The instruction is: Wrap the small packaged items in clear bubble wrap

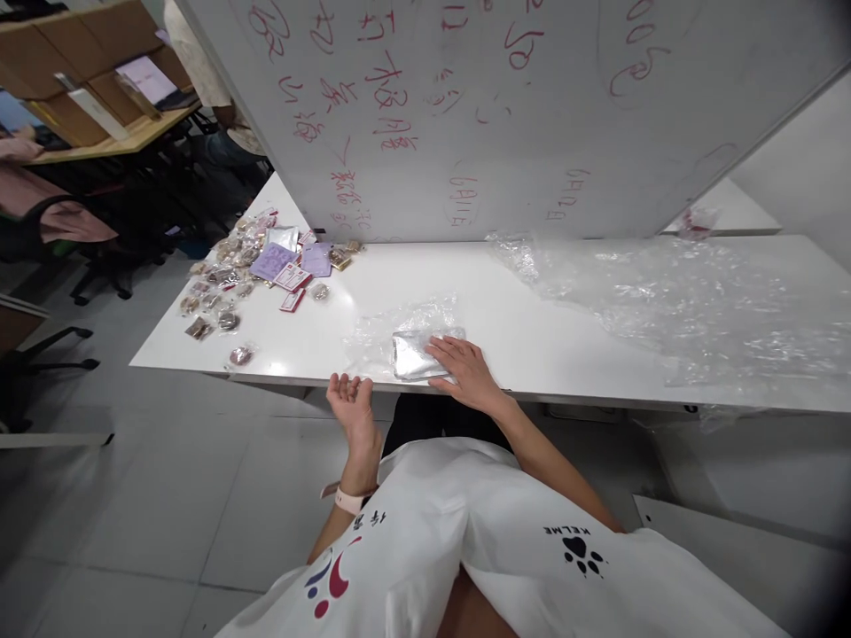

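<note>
A flat silver foil packet [413, 356] lies near the front edge of the white table, on a small sheet of clear bubble wrap [372, 332]. My right hand [465, 368] rests on the packet's right part with fingers extended and flat, covering that side. To the left of the packet, my left hand [352, 403] is at the table's front edge, palm turned up. Its fingers are loosely bent and somewhat apart, close to the wrap's lower left corner, and I see nothing held in it.
Small wrapped pieces [230, 266], purple packets [274, 261] and red-and-white boxes [292, 276] are heaped at the table's left end. A large bubble wrap sheet [698, 310] spreads over the right side. Behind stands a whiteboard [425, 115]. Another person [206, 71] is at the back left.
</note>
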A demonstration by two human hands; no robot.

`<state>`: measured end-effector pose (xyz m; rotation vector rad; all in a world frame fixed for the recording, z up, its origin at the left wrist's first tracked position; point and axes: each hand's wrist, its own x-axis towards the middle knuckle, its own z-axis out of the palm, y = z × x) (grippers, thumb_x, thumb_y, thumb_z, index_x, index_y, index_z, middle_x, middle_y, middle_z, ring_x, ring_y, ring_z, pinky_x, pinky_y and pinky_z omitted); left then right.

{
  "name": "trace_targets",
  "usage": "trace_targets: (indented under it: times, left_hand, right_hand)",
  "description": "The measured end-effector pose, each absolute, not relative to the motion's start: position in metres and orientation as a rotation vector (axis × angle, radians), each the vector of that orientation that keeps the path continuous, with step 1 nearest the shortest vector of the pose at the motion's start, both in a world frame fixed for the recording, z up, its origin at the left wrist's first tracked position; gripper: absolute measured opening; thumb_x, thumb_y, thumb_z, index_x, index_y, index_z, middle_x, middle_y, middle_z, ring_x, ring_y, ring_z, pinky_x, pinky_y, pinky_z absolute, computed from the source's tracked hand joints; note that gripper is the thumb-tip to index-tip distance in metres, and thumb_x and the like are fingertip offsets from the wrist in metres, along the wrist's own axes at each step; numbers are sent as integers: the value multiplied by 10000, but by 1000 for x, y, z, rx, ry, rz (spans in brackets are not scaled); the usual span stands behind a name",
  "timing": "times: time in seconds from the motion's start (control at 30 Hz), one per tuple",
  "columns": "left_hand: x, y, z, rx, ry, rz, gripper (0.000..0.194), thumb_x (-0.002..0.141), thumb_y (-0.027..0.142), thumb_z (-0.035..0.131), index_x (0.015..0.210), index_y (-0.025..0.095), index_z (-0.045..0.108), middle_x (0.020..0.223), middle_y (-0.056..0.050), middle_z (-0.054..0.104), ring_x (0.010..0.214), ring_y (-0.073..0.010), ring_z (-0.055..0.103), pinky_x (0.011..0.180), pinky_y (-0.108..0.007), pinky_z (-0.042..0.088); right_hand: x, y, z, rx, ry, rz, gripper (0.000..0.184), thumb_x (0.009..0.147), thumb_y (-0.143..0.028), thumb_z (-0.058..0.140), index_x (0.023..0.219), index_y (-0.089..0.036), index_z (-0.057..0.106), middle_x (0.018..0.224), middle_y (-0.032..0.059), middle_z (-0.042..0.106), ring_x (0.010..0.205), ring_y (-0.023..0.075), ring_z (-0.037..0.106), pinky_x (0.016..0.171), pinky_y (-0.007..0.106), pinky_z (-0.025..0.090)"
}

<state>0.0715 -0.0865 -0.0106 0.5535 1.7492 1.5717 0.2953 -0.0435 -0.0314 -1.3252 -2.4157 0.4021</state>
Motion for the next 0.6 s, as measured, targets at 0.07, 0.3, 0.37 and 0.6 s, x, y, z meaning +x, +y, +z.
trace_targets:
  times: [0.07, 0.3, 0.37, 0.6]
  left_hand:
    - [64, -77, -9, 888, 1925, 1363, 761, 751, 283, 744, 1411, 267, 366, 1369, -136, 523, 1039, -194, 650, 920, -356, 538]
    - [31, -40, 14, 1379, 2108, 679, 325, 806, 499, 620, 693, 215, 513, 689, -19, 556, 715, -200, 556, 670, -317, 446]
    - [40, -37, 12, 1291, 1951, 911, 338, 831, 481, 572, 672, 219, 430, 674, 5, 532, 678, -156, 540, 632, -269, 438]
    - [124, -54, -4, 1571, 1580, 1138, 399, 903, 411, 543, 1240, 204, 495, 1281, -128, 624, 1181, -220, 615, 969, -370, 509]
  right_hand:
    - [295, -43, -31, -1322, -2411, 400, 576, 996, -514, 469, 1528, -304, 403, 1601, 25, 373, 1476, 274, 304, 1175, 480, 250]
    - [297, -43, -32, -1312, -2385, 433, 540, 1013, -484, 437, 1518, -296, 415, 1595, 27, 385, 1474, 270, 305, 1188, 492, 212]
    - [297, -43, -33, -1304, -2385, 433, 537, 1011, -476, 440, 1517, -300, 415, 1595, 27, 385, 1473, 275, 307, 1184, 498, 219]
    - [295, -42, -37, -1296, -2394, 397, 522, 985, -420, 499, 1486, -278, 464, 1573, 48, 420, 1463, 286, 328, 1173, 509, 248]
